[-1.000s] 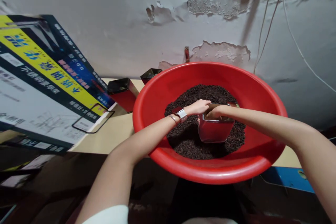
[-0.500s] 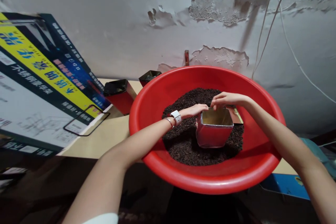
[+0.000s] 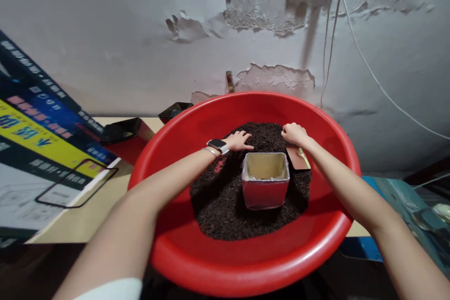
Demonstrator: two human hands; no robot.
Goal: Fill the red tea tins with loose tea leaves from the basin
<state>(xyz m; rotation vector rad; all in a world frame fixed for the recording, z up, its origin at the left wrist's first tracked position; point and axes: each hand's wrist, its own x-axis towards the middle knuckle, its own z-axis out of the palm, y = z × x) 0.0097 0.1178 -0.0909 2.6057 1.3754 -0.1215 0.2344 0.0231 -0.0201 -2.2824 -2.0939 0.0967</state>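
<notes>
A red square tin (image 3: 265, 195) with a gold inside stands open-topped in a heap of dark, loose, tea-like leaves (image 3: 228, 215). Clear wrap seems to cover its outside. My left hand (image 3: 239, 140), with a watch at the wrist, is over the heap behind the tin's left side, fingers spread and holding nothing visible. To the right and farther back, my right hand (image 3: 294, 133) has its fingers curled closed; what they hold, if anything, is hidden. Just below it lies a flat coppery piece with a gold edge (image 3: 298, 158).
A wide red basin (image 3: 246, 267) holds the heap and sits on a pale table (image 3: 101, 211). Two dark-topped tins (image 3: 140, 133) stand left of it. A printed box (image 3: 42, 150) leans at far left. White cables (image 3: 365, 63) hang along the peeling wall.
Both hands have left the tin's back rim. The left went left and spread its fingers; the right closed up beyond the coppery piece. The view has swung right, and the tin stands untouched.
</notes>
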